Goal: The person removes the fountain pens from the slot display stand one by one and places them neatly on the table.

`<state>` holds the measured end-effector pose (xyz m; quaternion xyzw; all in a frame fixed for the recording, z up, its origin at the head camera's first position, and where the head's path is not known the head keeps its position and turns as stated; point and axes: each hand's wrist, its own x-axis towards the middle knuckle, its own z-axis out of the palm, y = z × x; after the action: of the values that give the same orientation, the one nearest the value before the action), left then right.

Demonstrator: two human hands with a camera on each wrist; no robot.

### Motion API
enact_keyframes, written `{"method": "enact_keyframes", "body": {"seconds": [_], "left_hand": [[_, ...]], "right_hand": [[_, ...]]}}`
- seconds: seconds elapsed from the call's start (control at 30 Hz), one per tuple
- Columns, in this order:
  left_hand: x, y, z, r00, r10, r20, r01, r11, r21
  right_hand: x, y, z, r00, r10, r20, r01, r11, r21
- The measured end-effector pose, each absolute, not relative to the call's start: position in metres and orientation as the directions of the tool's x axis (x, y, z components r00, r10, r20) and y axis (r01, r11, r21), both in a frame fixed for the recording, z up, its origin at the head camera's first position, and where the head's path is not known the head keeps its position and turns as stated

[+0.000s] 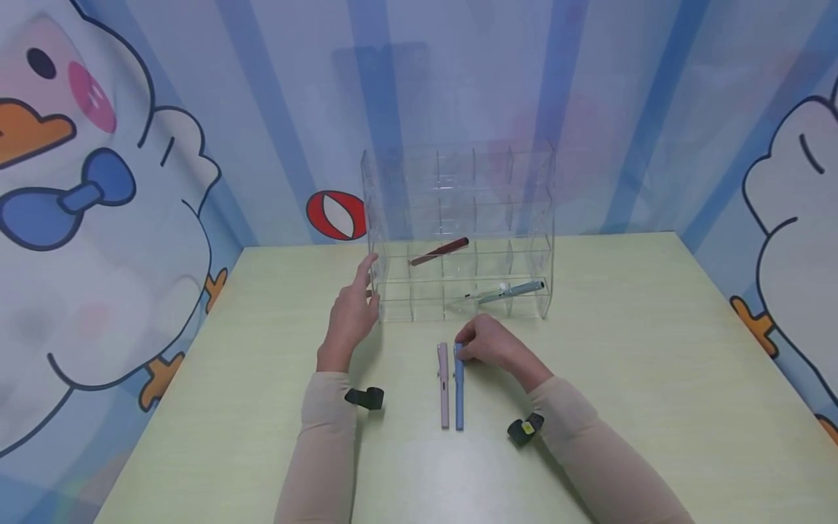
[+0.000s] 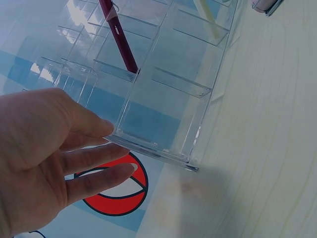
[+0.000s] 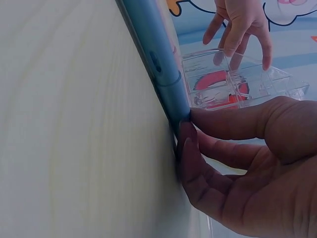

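A clear acrylic pen rack (image 1: 551, 240) with several tiers stands at the back of the table. At its left side is my left hand (image 1: 351, 316); in the left wrist view, the thumb (image 2: 101, 128) and forefinger pinch the side edge, while the other fingers reach out behind it. My right hand (image 1: 491, 342) pinches the far end of a blue fountain pen (image 1: 459, 397) between thumb and fingertips, with the pen lying lengthwise on the table. Parallel to it, just left, is a pale pink fountain pen (image 1: 444, 386).
A dark red pen (image 1: 440, 252) rests slanted in a middle tier of the rack. Lower right, a grey-green pen (image 1: 520, 290) lies slanted across the bottom tier. The pale wooden table (image 1: 655, 407) ends at a printed cartoon backdrop (image 1: 275, 145) behind the rack.
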<state>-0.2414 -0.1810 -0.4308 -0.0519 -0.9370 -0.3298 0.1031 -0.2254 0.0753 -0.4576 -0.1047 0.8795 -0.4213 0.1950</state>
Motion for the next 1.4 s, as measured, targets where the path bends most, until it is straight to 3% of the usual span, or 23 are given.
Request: {"method": "enact_keyframes", "body": {"seconds": [0.43,0.8,1.0,1.4], "left_hand": [[-0.242,-0.181,-0.43,-0.972,0.03,0.235,0.17,0.777,0.606],[-0.243,-0.181,-0.433,-0.974,0.027,0.226,0.165,0.766,0.622],[-0.243,-0.182,-0.434,-0.97,0.028,0.24,0.177,0.759,0.627],[-0.243,-0.183,-0.435,-0.961,0.047,0.273,0.216,0.746,0.63]], "right_hand": [[-0.225,0.077,-0.455,-0.895,-0.356,-0.27,0.003,0.599,-0.801],[-0.224,0.086,-0.437,-0.905,-0.37,-0.208,-0.032,0.547,-0.836],[-0.221,0.095,-0.418,-0.912,-0.393,-0.116,-0.104,0.496,-0.862],[-0.221,0.095,-0.41,-0.901,-0.348,0.26,-0.382,0.349,-0.856]]}}
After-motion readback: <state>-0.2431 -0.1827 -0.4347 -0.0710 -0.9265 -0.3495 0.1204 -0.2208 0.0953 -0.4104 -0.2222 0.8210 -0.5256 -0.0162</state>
